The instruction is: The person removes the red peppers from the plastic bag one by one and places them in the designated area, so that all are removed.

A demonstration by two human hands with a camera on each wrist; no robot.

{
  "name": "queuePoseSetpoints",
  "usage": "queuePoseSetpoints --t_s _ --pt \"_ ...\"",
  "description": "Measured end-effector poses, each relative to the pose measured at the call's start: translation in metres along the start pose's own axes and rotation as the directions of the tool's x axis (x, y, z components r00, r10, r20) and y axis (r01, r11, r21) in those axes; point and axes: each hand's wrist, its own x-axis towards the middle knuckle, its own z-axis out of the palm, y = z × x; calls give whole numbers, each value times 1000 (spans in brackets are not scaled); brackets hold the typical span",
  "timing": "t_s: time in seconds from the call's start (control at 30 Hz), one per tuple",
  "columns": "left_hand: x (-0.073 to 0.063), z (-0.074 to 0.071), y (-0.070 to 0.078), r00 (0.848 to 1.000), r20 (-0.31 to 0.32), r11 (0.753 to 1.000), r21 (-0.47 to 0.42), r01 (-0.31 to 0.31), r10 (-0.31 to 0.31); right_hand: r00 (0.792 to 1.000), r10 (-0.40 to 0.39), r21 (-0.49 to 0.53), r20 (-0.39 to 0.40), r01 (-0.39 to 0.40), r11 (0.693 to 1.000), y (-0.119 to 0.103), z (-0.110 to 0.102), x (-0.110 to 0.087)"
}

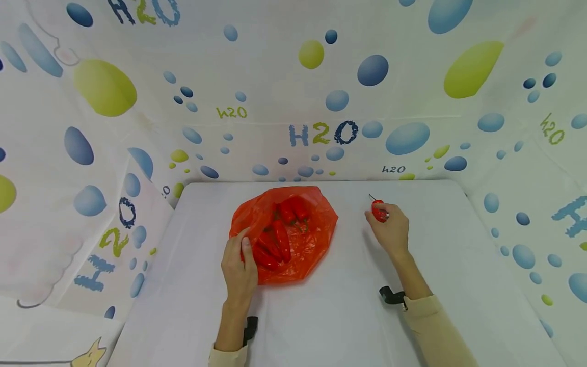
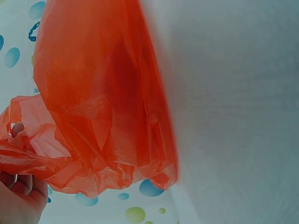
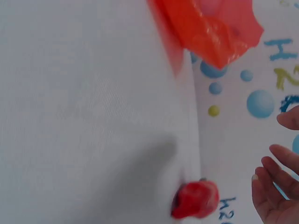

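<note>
Basically, I've got L hand (image 1: 238,283) gripping the red bag (image 1: 316,255) by its rim, peppers (image 1: 282,242) inside; R hand (image 1: 395,230) spread, apart from the lone pepper (image 3: 198,199) right of the bag. Risk imo: a hard L tug could tip the bag & spill 'em.

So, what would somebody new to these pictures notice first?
Probably the bright orange-red plastic bag on the white table, red peppers showing in it and the left hand gripping its left edge. Next, the lone red pepper to the bag's right, beside the right hand.
</note>
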Motion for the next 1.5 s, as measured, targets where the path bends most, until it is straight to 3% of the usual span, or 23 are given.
queuePoseSetpoints --t_s 0.23,0.37,0.77,1.13,1.5 --pt "2 0 -2 1000 -3 1000 -2 -8 8 987 -135 85 87 128 988 -38 12 -7" --pt "2 1 -2 1000 -2 1000 -1 -7 7 980 -154 92 128 142 986 -51 21 -10" --pt "1 -1 -1 1000 -1 1000 6 -4 4 934 -291 194 205 252 948 -71 45 -28" --pt "0 0 -2 1000 -8 1000 -3 4 -4 904 -280 207 323 222 953 -78 56 -42" --pt "-1 -1 -1 1000 14 1000 14 8 -9 879 -257 156 402 211 965 -83 72 -58"
